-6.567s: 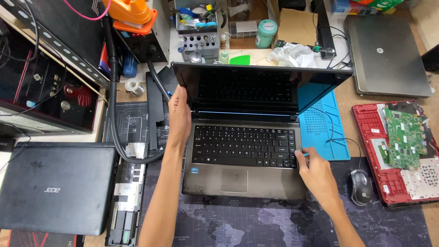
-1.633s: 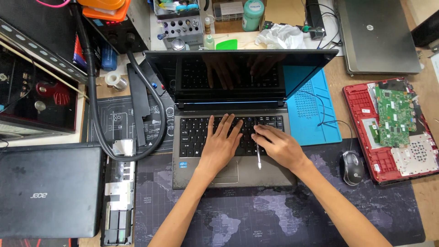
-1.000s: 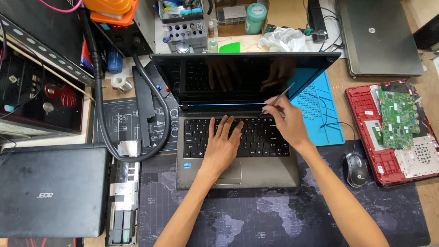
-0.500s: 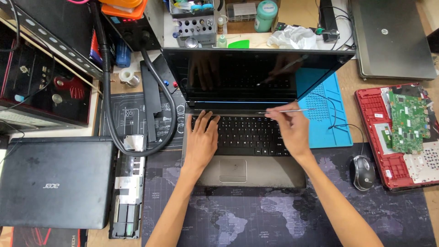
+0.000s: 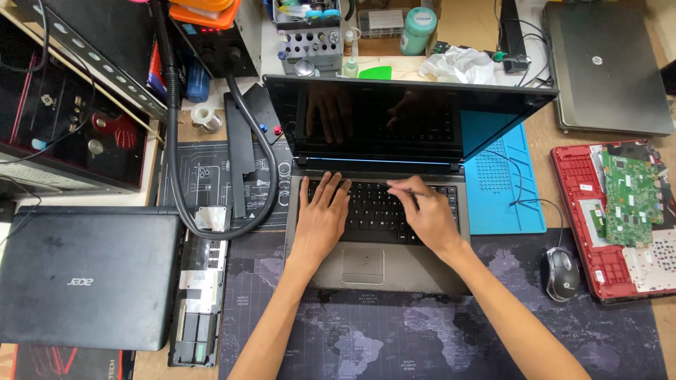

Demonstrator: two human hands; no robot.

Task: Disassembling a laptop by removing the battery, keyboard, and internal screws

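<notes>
An open grey laptop with a dark screen and black keyboard stands in the middle of the desk. My left hand lies flat on the left half of the keyboard, fingers spread. My right hand rests on the right half of the keys and pinches a thin metal tool whose tip points left along the top row of keys. Both hands are mirrored in the dark screen.
A closed black laptop lies at the left. A blue mat, a mouse and a red opened laptop with a green circuit board are at the right. A closed grey laptop lies far right. A black hose curves left.
My right hand has come down from the screen's lower edge onto the keyboard with the tool. My left hand has stayed on the left keys. The view has shifted slightly.
</notes>
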